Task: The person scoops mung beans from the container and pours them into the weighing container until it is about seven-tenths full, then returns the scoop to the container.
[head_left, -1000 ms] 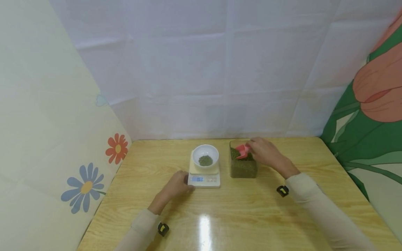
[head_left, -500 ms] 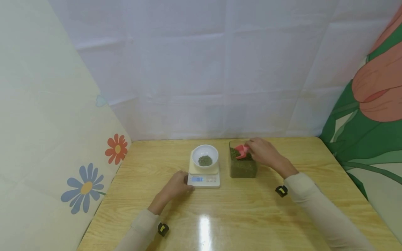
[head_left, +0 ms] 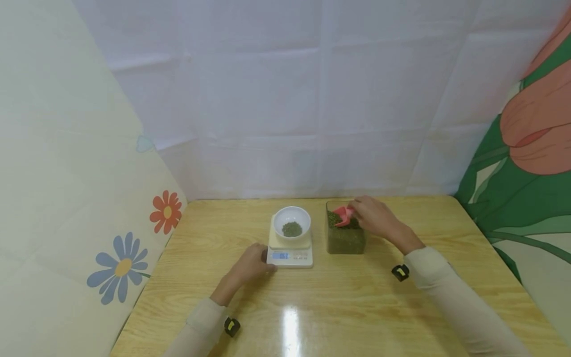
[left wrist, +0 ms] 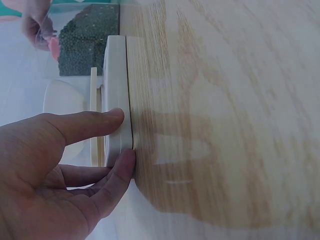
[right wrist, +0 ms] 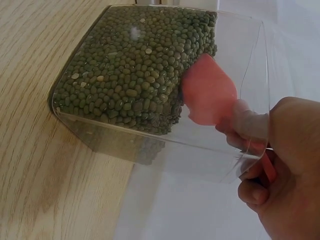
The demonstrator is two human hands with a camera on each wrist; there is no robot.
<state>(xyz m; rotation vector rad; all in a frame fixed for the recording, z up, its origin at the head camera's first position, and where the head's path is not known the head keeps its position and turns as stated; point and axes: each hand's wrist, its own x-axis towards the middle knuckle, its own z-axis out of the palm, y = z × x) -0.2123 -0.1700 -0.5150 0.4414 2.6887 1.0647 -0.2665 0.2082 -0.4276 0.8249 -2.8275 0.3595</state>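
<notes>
A white kitchen scale with a lit display stands on the table. On its platform sits a white bowl with a small heap of green beans. My left hand holds the scale's near left corner, thumb on the front edge and fingers along the side. To the right is a clear square container of mung beans. My right hand grips the handle of a pink scoop over the container's rim. The scoop's front edge meets the beans inside.
The wood-grain table has a white cloth backdrop along its far edge. Flower-printed cloths hang at left and right. A narrow gap separates the scale from the container.
</notes>
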